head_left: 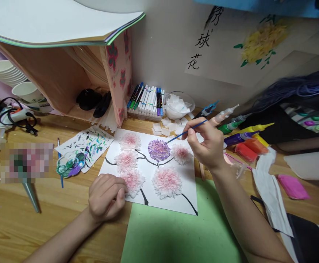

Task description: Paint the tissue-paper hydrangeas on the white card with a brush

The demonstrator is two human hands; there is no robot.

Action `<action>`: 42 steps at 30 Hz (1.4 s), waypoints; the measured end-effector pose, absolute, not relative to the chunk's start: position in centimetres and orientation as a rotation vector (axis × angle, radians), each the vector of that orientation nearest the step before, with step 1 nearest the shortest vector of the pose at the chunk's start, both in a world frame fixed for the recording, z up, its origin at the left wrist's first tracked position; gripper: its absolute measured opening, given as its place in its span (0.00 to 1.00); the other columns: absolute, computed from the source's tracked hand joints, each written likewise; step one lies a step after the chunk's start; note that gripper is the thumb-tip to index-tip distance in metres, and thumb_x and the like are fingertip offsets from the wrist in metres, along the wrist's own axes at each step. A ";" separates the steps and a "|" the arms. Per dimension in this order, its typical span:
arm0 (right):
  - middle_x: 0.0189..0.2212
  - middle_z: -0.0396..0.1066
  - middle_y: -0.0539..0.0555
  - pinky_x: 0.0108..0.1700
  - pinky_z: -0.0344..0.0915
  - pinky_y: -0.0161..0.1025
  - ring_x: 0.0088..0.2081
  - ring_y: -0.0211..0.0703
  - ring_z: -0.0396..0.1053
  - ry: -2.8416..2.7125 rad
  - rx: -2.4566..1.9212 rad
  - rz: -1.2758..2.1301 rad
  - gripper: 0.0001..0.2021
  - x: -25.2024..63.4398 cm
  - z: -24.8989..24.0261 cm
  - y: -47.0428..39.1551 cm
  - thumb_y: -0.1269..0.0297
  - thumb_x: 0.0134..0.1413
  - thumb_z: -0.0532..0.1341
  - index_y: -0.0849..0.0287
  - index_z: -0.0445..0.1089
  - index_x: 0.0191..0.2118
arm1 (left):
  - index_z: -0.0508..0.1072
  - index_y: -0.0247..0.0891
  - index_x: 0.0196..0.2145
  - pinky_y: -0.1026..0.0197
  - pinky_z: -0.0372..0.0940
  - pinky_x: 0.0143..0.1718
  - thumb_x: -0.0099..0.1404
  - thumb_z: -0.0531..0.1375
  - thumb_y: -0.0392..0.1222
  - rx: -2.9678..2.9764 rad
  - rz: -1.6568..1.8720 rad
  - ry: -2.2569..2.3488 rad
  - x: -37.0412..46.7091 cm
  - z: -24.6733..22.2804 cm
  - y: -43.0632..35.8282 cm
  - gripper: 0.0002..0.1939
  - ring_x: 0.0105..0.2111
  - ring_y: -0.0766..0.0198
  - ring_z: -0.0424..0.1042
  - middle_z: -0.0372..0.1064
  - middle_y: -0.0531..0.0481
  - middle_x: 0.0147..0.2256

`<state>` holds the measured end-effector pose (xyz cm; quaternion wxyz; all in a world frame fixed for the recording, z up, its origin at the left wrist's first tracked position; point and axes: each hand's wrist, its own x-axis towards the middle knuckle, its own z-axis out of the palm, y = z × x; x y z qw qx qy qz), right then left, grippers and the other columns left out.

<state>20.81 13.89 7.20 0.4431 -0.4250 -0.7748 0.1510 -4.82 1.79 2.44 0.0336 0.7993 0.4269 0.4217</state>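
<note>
A slim blue paintbrush (187, 131) is pinched in my right hand (204, 140), its tip meeting the right side of a purple-tinted paper flower (158, 150). That flower sits on a white sheet (148, 195) with black painted stems. Around it are several fluffy pink-and-white flowers, among them a large one (167, 182) at lower right and a smaller one (181, 153) near my right wrist. My left hand (106, 197) rests in a loose fist at the sheet's left edge, beside the lower-left pink flower (132, 180); nothing shows in its fingers.
On the left lie a paint palette (70, 164), another brush (59, 162) and a paint-smeared paper (91, 144). Markers (147, 98) and a bowl of paper squares (178, 104) stand behind. Paint bottles (230, 125) crowd the right, near crumpled tissue (270, 193). A green mat (176, 233) lies in front.
</note>
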 end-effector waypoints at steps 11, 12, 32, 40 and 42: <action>0.26 0.66 0.48 0.31 0.62 0.37 0.26 0.35 0.65 -1.854 -1.140 0.437 0.04 21.0 6.3 14.5 0.69 0.57 0.53 0.57 0.63 0.33 | 0.68 0.38 0.24 0.61 0.56 0.25 0.58 0.52 0.27 2.447 1.314 1.309 -4.8 2.2 1.7 0.10 0.20 0.66 0.66 0.71 0.52 0.21; 0.26 0.65 0.48 0.31 0.63 0.37 0.25 0.34 0.65 -1.823 -1.143 0.430 0.04 21.0 6.3 14.5 0.69 0.57 0.53 0.57 0.63 0.33 | 0.68 0.38 0.24 0.60 0.56 0.25 0.58 0.52 0.27 2.444 1.314 1.306 -4.8 2.2 1.7 0.10 0.20 0.65 0.66 0.71 0.52 0.21; 0.25 0.65 0.47 0.31 0.64 0.37 0.25 0.36 0.66 -1.783 -1.179 0.586 0.03 21.0 5.9 14.8 0.67 0.57 0.53 0.56 0.63 0.33 | 0.68 0.39 0.25 0.61 0.56 0.25 0.59 0.52 0.28 2.454 1.292 1.315 -4.8 2.4 1.8 0.11 0.20 0.65 0.67 0.71 0.52 0.21; 0.26 0.65 0.48 0.30 0.64 0.36 0.25 0.35 0.68 -1.745 -1.158 0.571 0.04 21.1 6.2 14.7 0.67 0.57 0.53 0.56 0.63 0.33 | 0.68 0.39 0.25 0.60 0.56 0.25 0.58 0.52 0.27 2.451 1.299 1.306 -4.9 2.3 1.7 0.10 0.20 0.65 0.66 0.71 0.52 0.21; 0.26 0.65 0.48 0.29 0.64 0.36 0.25 0.35 0.67 -1.735 -1.139 0.562 0.04 21.1 6.3 14.7 0.68 0.57 0.53 0.56 0.63 0.32 | 0.68 0.38 0.25 0.61 0.56 0.25 0.58 0.52 0.27 2.453 1.306 1.302 -4.8 2.4 1.8 0.10 0.20 0.65 0.66 0.71 0.52 0.21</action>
